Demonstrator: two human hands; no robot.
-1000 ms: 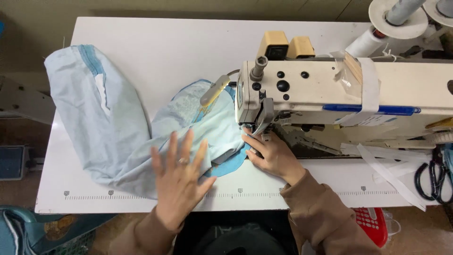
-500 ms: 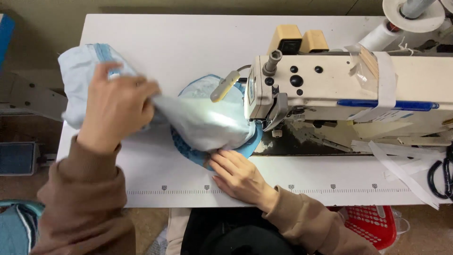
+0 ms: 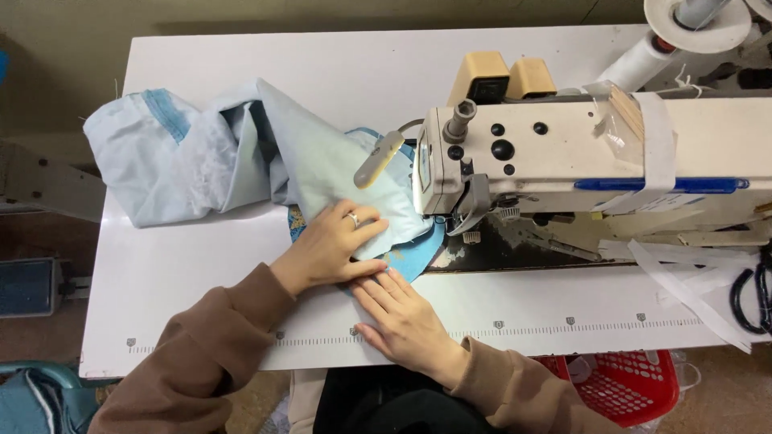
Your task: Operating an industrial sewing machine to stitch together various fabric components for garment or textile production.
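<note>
A pale blue garment (image 3: 225,157) lies bunched on the white sewing table (image 3: 185,273), its near end reaching under the head of a cream sewing machine (image 3: 563,157). A brighter blue piece (image 3: 418,253) peeks out beneath it by the needle. My left hand (image 3: 334,245), with a ring on one finger, lies flat on the pale fabric just left of the needle area, fingers together. My right hand (image 3: 402,317) rests flat on the table just below it, fingertips touching the fabric's edge. Both arms wear brown sleeves. Neither hand grips anything.
A small lamp arm (image 3: 378,158) sticks out left of the machine head. White thread cones (image 3: 691,20) stand at the back right. Black scissors (image 3: 752,293) and white strips lie at the right edge. A red basket (image 3: 635,386) sits under the table. A ruler runs along the table's front.
My left hand let go of the lifted garment at the far left and came down flat onto the fabric by the needle. My right hand slid slightly toward me.
</note>
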